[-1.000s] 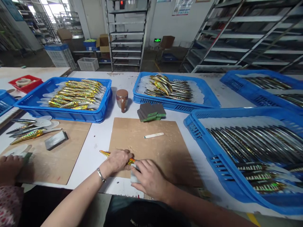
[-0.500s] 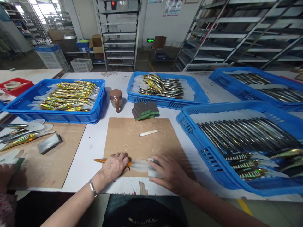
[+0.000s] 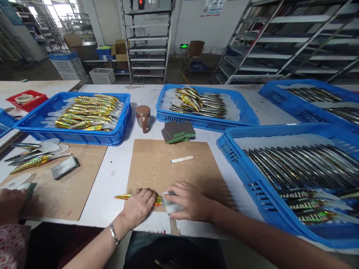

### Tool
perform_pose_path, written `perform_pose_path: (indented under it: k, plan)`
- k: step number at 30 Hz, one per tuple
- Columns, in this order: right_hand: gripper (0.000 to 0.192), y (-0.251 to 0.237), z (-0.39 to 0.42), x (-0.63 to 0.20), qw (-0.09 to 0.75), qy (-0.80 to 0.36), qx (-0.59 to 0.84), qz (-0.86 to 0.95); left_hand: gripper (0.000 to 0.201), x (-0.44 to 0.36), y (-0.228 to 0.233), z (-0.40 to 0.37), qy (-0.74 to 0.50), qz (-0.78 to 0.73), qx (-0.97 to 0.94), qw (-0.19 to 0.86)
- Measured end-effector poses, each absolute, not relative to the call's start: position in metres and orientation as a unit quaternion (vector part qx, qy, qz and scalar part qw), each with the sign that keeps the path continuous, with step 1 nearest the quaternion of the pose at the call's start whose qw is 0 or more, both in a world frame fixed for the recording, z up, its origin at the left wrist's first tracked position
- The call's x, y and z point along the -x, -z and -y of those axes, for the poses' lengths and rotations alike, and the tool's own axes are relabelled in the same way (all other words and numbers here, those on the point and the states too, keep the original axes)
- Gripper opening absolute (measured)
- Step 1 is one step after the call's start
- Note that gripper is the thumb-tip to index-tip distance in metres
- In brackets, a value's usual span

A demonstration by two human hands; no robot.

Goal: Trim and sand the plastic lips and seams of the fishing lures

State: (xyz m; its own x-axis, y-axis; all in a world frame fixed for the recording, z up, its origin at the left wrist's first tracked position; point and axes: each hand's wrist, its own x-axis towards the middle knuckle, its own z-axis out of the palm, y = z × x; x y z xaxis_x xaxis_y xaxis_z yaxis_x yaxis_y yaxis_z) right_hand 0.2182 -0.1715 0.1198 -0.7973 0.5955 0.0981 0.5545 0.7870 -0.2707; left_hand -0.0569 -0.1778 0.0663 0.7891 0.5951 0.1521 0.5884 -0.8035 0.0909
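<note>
On the brown board (image 3: 157, 164), my left hand (image 3: 140, 207) presses down on a gold fishing lure (image 3: 122, 196) with an orange underside. One pointed end sticks out to the left of the fingers, and the middle is covered by them. My right hand (image 3: 187, 201) is closed around a pale grey sanding block (image 3: 171, 207). The block lies against the right end of the lure, close to my left fingertips, and hides that end. Higher on the board is a flat whitish stick (image 3: 181, 159).
Blue trays of lures stand at the left (image 3: 70, 137), back (image 3: 207, 121) and right (image 3: 235, 130). Behind the board are dark sanding sponges (image 3: 176, 130) and a brown-lidded cup (image 3: 143, 117). A co-worker's hand (image 3: 11, 203) works at the left board, near a grey block (image 3: 65, 168).
My right hand has slid the sanding block left along the lure, closer to my left hand. The lure now shows more gold on its left end. The view has shifted slightly.
</note>
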Motion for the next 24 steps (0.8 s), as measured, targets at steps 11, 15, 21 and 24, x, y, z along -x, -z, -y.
perform_pose_path:
  k: [11,15,21,24]
  plan:
    - [0.05,-0.122,0.15,-0.195,0.063,-0.158,0.291,0.942,0.023,0.055,-0.057,0.185,-0.106,-0.345,-0.932,0.035]
    - [0.052,-0.136,0.178,-0.241,0.033,-0.115,0.322,0.939,0.025,0.054,-0.061,0.187,-0.107,-0.353,-0.929,0.038]
    - [0.043,-0.138,0.177,-0.313,0.001,0.02,0.427,0.904,0.028,0.051,-0.063,0.182,-0.123,-0.388,-0.911,0.059]
    - [0.049,-0.139,0.158,-0.314,0.046,0.046,0.493,0.868,0.028,0.057,-0.072,0.175,-0.14,-0.414,-0.896,0.079]
